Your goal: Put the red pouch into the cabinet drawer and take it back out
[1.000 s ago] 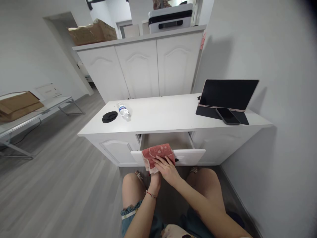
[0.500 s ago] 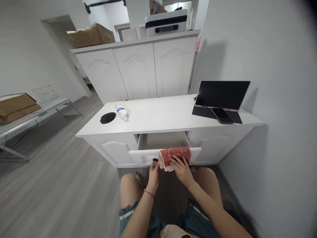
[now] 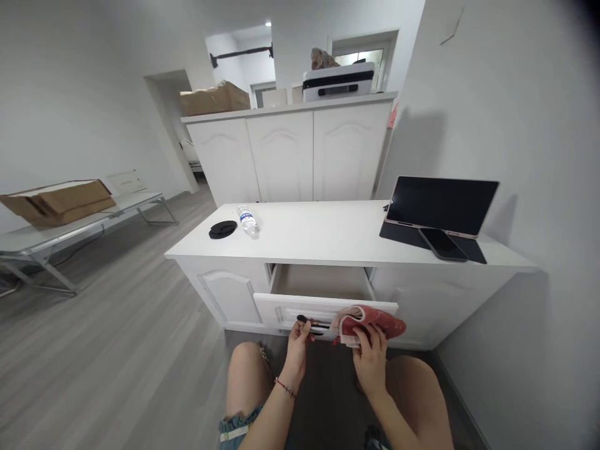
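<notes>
A low white cabinet stands in front of me with its middle drawer pulled open. My right hand is closed on a folded red cloth held against the right end of the drawer front. My left hand pinches the dark drawer handle at the middle of the drawer front. My bare knees show below both hands.
On the cabinet top lie a black round lid, a water bottle, a propped tablet and a phone. A tall white cupboard stands behind, with a printer and a cardboard box on it. A side table is at left.
The red cloth slid from the left-middle of the drawer front to its right end under my right hand. My left hand came up and took the drawer handle. The camera tilted up.
</notes>
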Demonstrator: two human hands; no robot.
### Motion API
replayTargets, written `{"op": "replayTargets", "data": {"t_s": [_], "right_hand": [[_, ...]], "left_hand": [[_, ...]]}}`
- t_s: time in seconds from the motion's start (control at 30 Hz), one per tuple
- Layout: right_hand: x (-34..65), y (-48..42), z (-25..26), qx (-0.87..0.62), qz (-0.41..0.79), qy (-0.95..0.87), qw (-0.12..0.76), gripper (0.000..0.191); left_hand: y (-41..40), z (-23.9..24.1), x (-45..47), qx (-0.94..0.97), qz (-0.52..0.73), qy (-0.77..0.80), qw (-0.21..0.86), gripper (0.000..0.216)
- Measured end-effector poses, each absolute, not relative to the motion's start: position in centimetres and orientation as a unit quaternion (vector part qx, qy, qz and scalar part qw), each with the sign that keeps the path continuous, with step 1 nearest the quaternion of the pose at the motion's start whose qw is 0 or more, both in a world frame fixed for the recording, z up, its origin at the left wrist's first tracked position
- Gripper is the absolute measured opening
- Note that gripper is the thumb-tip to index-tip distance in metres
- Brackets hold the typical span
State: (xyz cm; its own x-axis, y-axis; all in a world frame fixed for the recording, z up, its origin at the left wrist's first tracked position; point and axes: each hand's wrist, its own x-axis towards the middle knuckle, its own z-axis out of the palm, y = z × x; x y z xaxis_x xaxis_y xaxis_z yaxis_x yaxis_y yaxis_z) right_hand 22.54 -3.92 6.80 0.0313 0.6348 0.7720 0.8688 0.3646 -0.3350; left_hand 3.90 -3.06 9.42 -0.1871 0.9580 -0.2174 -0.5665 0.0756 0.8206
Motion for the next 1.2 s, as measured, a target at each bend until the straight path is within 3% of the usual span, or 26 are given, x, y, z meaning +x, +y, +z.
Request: {"op": "replayTargets", "data": {"t_s": [0.23,0.43,0.63,0.93,1.1,1.2], "right_hand": [[20.1,-4.0,5.9,-0.582,-0.102,-0.621,0.515,0.028],[18.3,-3.4,4.7,-0.654,-0.010,-0.527,0.543,0.023],[15.9,-2.8,4.4,-0.688,0.151,-0.404,0.584,0.033],[13.3,-3.3,4.4,-0.685,0.250,-0.357,0.584,0.048],[9.8,-3.6,3.8,-0.624,0.359,-0.321,0.616,0.060],[7.1,-4.0,4.7,-0.556,0.477,-0.253,0.632,0.053]], "left_hand": [[-3.0,9.4,4.1,0.238,0.648,0.429,0.583,0.038],[-3.1,9.7,4.4,0.232,0.653,0.434,0.576,0.038],[-3.3,9.9,4.8,0.191,0.662,0.429,0.584,0.038],[-4.9,10.4,4.4,0.131,0.659,0.392,0.628,0.036],[-7.7,9.5,2.9,0.172,0.709,0.472,0.495,0.030],[-9.7,8.7,1.4,0.167,0.726,0.533,0.402,0.027]]}}
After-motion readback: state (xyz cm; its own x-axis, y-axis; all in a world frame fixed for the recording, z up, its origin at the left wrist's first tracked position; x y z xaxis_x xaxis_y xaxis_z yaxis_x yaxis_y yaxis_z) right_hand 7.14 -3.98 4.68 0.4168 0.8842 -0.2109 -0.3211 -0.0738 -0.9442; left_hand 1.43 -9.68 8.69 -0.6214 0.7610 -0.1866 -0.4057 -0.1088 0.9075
